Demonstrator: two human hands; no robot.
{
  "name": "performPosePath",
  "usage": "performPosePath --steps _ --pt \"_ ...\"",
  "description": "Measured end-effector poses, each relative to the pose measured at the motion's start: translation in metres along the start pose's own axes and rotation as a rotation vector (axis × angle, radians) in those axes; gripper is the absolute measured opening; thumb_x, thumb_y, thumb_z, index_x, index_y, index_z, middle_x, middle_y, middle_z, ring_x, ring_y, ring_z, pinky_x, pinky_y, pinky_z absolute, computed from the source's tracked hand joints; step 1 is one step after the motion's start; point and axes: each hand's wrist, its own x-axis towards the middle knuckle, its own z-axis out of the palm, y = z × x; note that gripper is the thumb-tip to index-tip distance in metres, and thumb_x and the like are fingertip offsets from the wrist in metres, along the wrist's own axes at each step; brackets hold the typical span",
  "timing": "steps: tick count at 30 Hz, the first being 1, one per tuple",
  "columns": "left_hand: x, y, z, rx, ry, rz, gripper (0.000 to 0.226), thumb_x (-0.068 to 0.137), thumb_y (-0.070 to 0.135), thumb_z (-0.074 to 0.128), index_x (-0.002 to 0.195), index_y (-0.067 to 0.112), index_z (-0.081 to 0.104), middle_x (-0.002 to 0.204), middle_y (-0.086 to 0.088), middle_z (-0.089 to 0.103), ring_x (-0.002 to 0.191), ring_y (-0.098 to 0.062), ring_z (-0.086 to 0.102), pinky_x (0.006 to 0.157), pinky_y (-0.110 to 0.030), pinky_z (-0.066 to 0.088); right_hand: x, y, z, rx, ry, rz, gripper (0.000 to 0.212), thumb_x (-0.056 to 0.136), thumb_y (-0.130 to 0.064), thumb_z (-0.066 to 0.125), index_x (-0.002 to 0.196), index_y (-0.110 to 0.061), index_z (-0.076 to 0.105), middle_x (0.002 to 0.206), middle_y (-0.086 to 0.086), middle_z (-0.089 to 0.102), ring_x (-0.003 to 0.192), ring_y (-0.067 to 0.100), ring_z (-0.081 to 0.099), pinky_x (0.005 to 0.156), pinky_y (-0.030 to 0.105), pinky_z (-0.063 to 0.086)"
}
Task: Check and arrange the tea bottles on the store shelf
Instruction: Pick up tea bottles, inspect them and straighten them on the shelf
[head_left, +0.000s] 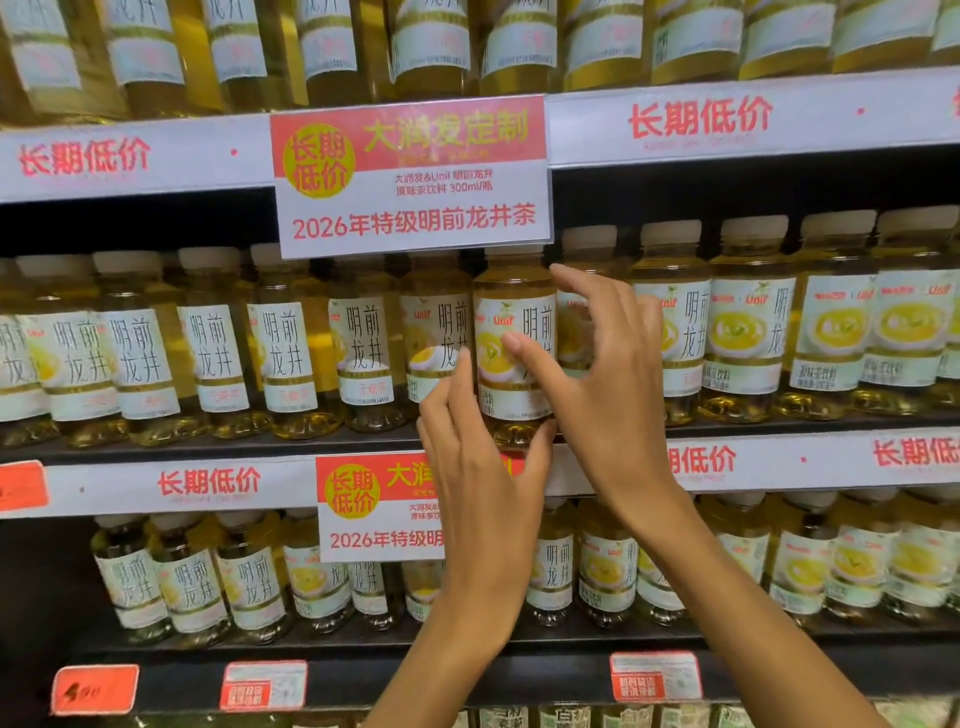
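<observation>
Both hands on one tea bottle (511, 343) at the front edge of the middle shelf (260, 448): left hand (475, 467) cups its base, right hand (602, 374) spans it, fingers spread. Risk: twisting it nudges tight-packed neighbours off the edge. Count: three stocked shelves, roughly thirteen front bottles here, two big price signs.

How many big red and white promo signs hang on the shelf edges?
2: upper sign above the middle row, centre; lower sign on the edge below it, partly hidden behind the left hand.
</observation>
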Motion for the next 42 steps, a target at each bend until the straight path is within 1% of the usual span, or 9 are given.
performPosePath --steps 8,12,19,22,26,31,35,39,42 --pt "0.012 0.002 0.009 0.354 0.054 0.078 0.074 0.070 0.025 0.082 0.133 0.004 0.050 0.118 -0.014 0.059 0.106 -0.031 0.053 0.086 -0.039 0.046 0.010 0.013 0.011 -0.316 0.091 -0.114 0.054 0.085 -0.044 0.066 0.126 -0.010 0.058 0.109 0.012 0.055 0.099 0.028 0.048 0.079 0.037 0.045" --pt "0.015 0.002 0.012 0.391 0.068 0.064 0.071 0.068 0.028 0.083 0.128 0.004 0.053 0.114 -0.015 0.059 0.103 -0.031 0.053 0.084 -0.040 0.046 0.016 0.017 0.012 -0.402 0.105 -0.181 0.053 0.084 -0.046 0.065 0.122 -0.008 0.060 0.100 0.015 0.053 0.091 0.030 0.047 0.072 0.038 0.044" --pt "0.013 0.006 0.012 0.242 0.073 0.063 0.066 0.080 0.030 0.072 0.135 0.005 0.046 0.119 -0.013 0.055 0.107 -0.026 0.047 0.094 -0.029 0.037 0.032 0.032 -0.008 -0.446 0.319 -0.133 0.048 0.090 -0.048 0.056 0.118 -0.008 0.059 0.114 0.016 0.054 0.106 0.027 0.040 0.086 0.035 0.039" --pt "0.004 0.012 0.012 0.114 0.076 0.125 0.060 0.084 0.029 0.061 0.137 0.008 0.041 0.124 -0.009 0.052 0.113 -0.020 0.043 0.098 -0.026 0.034 0.036 0.039 -0.010 -0.609 0.248 -0.117 0.056 0.093 -0.056 0.046 0.110 -0.004 0.058 0.126 0.020 0.049 0.119 0.029 0.031 0.096 0.044 0.036" --pt "0.001 0.016 0.017 0.064 0.023 0.126 0.059 0.084 0.021 0.065 0.136 0.008 0.042 0.126 -0.008 0.051 0.117 -0.017 0.039 0.098 -0.030 0.039 0.037 0.042 -0.009 -0.714 0.152 -0.149 0.067 0.091 -0.063 0.035 0.098 -0.001 0.060 0.135 0.022 0.045 0.128 0.031 0.022 0.102 0.043 0.023" --pt "-0.001 0.012 0.018 0.047 -0.038 0.102 0.060 0.086 0.017 0.067 0.139 0.010 0.040 0.132 -0.007 0.048 0.123 -0.016 0.038 0.104 -0.027 0.034 0.039 0.039 -0.018 -0.576 0.210 -0.201 0.064 0.085 -0.062 0.053 0.101 -0.001 0.064 0.134 0.022 0.047 0.125 0.026 0.022 0.099 0.044 0.031" --pt "-0.004 0.013 0.018 -0.001 -0.084 0.102 0.067 0.085 0.023 0.069 0.142 0.010 0.036 0.136 -0.005 0.047 0.125 -0.014 0.038 0.105 -0.024 0.030 0.024 0.032 -0.024 -0.301 0.229 -0.229 0.063 0.079 -0.057 0.065 0.108 -0.001 0.059 0.119 0.018 0.053 0.112 0.025 0.042 0.093 0.025 0.036" --pt "-0.008 0.017 0.018 -0.084 -0.161 0.088 0.078 0.084 0.031 0.071 0.147 0.016 0.026 0.145 0.003 0.038 0.133 -0.005 0.030 0.111 -0.027 0.031 0.008 0.024 -0.032 0.140 0.098 -0.144 0.064 0.075 -0.041 0.074 0.114 0.002 0.047 0.105 -0.016 0.047 0.097 -0.005 0.051 0.079 0.006 0.045" --pt "-0.011 0.021 0.014 -0.178 -0.215 0.067 0.080 0.084 0.035 0.070 0.146 0.029 0.020 0.144 0.017 0.029 0.135 0.003 0.025 0.110 -0.017 0.026 0.002 0.018 -0.042 0.276 0.117 -0.059 0.062 0.073 -0.040 0.075 0.114 -0.003 0.046 0.104 -0.016 0.051 0.097 -0.006 0.057 0.077 0.011 0.049"
